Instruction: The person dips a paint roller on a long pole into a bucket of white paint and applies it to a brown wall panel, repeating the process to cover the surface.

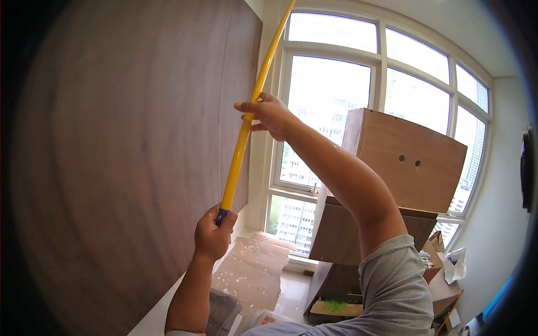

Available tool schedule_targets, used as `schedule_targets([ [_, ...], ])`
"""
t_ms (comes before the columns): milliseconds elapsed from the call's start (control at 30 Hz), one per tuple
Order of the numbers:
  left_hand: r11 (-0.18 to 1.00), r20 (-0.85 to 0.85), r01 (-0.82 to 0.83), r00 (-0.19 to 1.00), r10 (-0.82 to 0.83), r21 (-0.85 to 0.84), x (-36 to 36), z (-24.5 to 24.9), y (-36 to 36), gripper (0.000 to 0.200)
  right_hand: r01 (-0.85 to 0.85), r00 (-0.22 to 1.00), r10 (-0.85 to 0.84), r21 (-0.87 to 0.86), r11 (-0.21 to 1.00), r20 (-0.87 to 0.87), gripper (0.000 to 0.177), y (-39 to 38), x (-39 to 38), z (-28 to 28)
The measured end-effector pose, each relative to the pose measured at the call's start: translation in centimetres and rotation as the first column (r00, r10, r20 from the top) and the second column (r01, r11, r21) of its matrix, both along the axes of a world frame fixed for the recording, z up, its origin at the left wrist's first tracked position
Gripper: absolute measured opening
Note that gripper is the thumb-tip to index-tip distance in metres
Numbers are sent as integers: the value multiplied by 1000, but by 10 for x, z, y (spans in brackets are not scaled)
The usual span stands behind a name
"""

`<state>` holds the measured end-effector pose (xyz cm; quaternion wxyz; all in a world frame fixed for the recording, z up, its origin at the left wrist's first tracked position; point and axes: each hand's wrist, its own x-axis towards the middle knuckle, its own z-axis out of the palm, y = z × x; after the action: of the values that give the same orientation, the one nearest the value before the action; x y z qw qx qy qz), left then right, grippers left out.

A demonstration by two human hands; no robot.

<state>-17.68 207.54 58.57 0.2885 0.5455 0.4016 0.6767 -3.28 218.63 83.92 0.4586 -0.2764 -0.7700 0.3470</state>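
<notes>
A long yellow pole (240, 148) slants up beside a wood-grain panel and leaves the view at the top, so its far end is hidden. My left hand (213, 235) is closed around its lower end, where a dark blue piece (222, 215) shows between thumb and fingers. Higher up, my right hand (271, 117) loosely grips the shaft, with some fingers in front of it. The brown wood-grain panel (140, 129) fills the left side, just beyond the pole.
Large windows (330, 78) face me. A wooden cabinet box (409, 151) with two round holes stands on darker cabinets at the right. A paint-spotted sheet (252, 269) covers part of the floor. A white plastic bag (455, 264) and cardboard boxes are at the lower right.
</notes>
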Motion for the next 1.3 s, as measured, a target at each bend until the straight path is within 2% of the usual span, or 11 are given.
schedule_targets([
  [400,994,70,49,996,-56,102,-54,-81,-120,37,-121,966,106,49,991,238,104,-141,-33,-42],
  [567,996,59,28,998,-33,85,-73,-102,-165,35,-142,941,123,37,989,314,104,-201,-46,-48],
  [700,997,103,54,993,-60,59,-85,-106,-199,41,-155,924,137,22,988,357,102,-231,-53,-52],
  [767,999,141,51,989,-51,2,-91,-106,-215,40,-191,924,170,27,981,342,100,-236,-57,-53],
  [867,999,120,33,992,-35,19,-100,-112,-231,43,-217,938,196,46,975,285,98,-235,-65,-61],
  [1000,998,93,21,995,-26,58,-102,-105,-233,45,-203,945,187,33,979,268,92,-238,-71,-55],
  [1200,996,88,16,996,-23,85,-94,-65,-219,40,-171,966,158,46,984,206,82,-219,-75,-36],
  [1300,996,78,19,997,-26,82,-90,-52,-202,37,-184,967,179,11,983,180,85,-196,-74,-27],
])
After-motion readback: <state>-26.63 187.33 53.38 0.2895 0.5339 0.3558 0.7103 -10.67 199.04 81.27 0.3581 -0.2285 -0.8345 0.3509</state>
